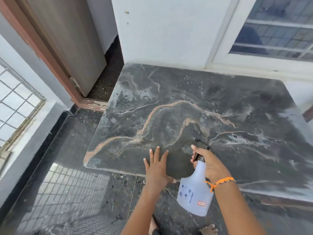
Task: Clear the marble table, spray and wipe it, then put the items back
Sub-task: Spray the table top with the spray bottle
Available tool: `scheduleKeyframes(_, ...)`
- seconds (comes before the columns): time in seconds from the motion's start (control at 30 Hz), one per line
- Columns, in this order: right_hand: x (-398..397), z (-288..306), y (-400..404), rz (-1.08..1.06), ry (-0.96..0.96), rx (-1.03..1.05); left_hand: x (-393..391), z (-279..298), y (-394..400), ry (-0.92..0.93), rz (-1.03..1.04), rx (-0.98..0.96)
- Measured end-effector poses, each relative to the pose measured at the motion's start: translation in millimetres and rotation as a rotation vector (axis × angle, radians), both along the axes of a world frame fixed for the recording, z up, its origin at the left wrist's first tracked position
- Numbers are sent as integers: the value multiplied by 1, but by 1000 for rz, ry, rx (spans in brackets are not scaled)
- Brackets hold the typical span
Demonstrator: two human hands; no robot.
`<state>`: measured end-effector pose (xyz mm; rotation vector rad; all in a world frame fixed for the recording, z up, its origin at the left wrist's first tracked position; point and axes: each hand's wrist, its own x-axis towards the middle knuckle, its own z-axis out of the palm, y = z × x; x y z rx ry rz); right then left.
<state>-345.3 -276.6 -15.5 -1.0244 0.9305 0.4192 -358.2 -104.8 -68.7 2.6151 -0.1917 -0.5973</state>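
I have nothing left on the dark marble surface (pixel 194 106) with its tan veins, which I take to mean the clearing is done and I am in the spraying step; a fine mist of droplets shows along its edge at nine o'clock and in the corner at eleven o'clock. My right hand (pixel 209 162) grips the neck of the translucent white plastic spray bottle (pixel 194 194), fingers curled at the black trigger, nozzle aimed across the surface toward eleven o'clock, the body hanging off the six o'clock edge. My left hand (pixel 156 168) lies flat, fingers spread and straight, holding nothing, on the near edge just beside the bottle, probably to steady me as I lean in
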Motion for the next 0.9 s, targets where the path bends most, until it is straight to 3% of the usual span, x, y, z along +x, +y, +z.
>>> scheduleKeyframes(0.23, -34, 1, -81, -128, -59, 61, -4, 8, -76, 3, -190, -9)
scheduleKeyframes(0.37, -57, -1, -141, -227, -24, -17, -14, 12, -140, -5, -327, -34)
scheduleKeyframes(0.63, -82, -13, -230, -265, -103, -13, -35, 9, -232, 28, -417, -3)
scheduleKeyframes(0.9, -144, -12, -328, -272, -42, -237, -47, 12, -343, 48, -608, -21)
